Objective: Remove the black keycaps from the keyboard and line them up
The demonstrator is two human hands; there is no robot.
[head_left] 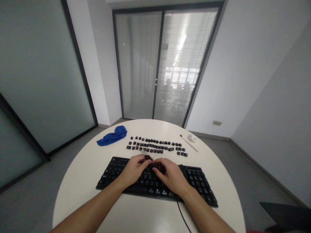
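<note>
A black keyboard [155, 190] lies across the round table under both of my hands. My left hand [133, 169] is closed over its upper middle, with thumb and fingers pinching a small tool [147, 156], which has a black body and thin silvery prongs, like a keycap puller. The prongs point up and away from the keyboard. Beside it, my right hand [170, 173] is curled over the top rows, thumb and fingers drawn together. What lies between those fingers is hidden. Behind the keyboard, loose black keycaps [151, 146] stand in several rows.
The white round table [80, 181] carries a crumpled blue cloth [113, 136] at the back left. At the back right lie a thin white brush [189, 143] and a small clear packet [191, 138]. A black cable [181, 212] runs off toward the front edge.
</note>
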